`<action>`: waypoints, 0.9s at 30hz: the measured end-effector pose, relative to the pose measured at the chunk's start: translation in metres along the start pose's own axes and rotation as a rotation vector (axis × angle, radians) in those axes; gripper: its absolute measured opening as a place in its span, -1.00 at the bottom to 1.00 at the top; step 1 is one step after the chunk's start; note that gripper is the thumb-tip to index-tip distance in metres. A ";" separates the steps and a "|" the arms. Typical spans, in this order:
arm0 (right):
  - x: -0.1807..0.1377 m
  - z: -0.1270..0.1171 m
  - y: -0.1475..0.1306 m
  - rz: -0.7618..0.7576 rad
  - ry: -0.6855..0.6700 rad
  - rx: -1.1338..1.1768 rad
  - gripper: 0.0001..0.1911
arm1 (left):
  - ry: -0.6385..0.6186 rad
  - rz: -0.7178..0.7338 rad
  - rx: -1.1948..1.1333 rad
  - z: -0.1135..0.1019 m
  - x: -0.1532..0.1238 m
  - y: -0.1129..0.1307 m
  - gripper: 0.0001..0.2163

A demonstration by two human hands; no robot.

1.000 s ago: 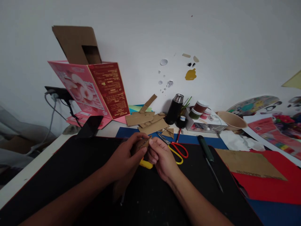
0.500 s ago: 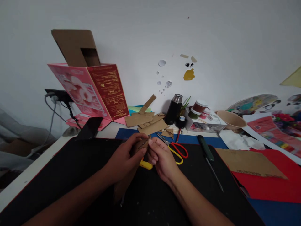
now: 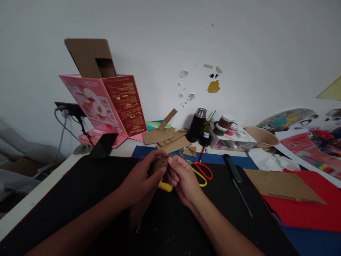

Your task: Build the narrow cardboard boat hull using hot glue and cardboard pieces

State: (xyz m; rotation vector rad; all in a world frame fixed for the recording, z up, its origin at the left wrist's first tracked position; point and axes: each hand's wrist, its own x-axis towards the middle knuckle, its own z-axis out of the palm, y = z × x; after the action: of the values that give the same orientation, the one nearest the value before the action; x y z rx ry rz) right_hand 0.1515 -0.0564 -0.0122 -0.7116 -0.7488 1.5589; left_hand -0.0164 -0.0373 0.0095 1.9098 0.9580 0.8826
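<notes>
A brown piece of corrugated cardboard (image 3: 145,209) is held above the black mat (image 3: 93,192), its upper end tilted up. My left hand (image 3: 145,177) is closed around it, thumb on the near face. At the upper corner, my right hand (image 3: 182,176) pinches the cardboard's edge between thumb and fingers. Part of a yellow-handled tool (image 3: 165,186) shows just below the fingers; the rest is hidden. Right behind my right hand lie scissors (image 3: 204,170) with red and yellow handles.
Cardboard scraps (image 3: 170,138) are piled at the back, near a black thermos (image 3: 197,124). A green-handled screwdriver-like tool (image 3: 233,169) lies on the right, beside a cardboard sheet (image 3: 285,183) on red paper (image 3: 319,213). A pink box (image 3: 106,103) and a phone (image 3: 104,145) stand back left.
My hands hold the cardboard in nearly the same pose. The background sits slightly lower and, at the left, further right, as the head view has shifted a little.
</notes>
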 end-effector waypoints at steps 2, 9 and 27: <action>0.000 0.000 0.000 0.002 0.001 0.001 -0.55 | 0.001 -0.002 0.002 0.000 0.000 0.000 -0.66; 0.000 0.000 0.000 0.009 0.008 -0.002 -0.55 | 0.005 0.015 -0.003 0.000 -0.001 -0.001 -0.65; -0.001 0.002 -0.002 0.016 0.013 -0.004 -0.54 | 0.032 0.042 0.024 0.000 -0.002 -0.002 -0.64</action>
State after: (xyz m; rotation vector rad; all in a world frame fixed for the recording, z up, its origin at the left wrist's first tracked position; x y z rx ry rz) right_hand 0.1513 -0.0572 -0.0094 -0.7312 -0.7386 1.5660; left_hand -0.0181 -0.0376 0.0072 1.9477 0.9541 0.9325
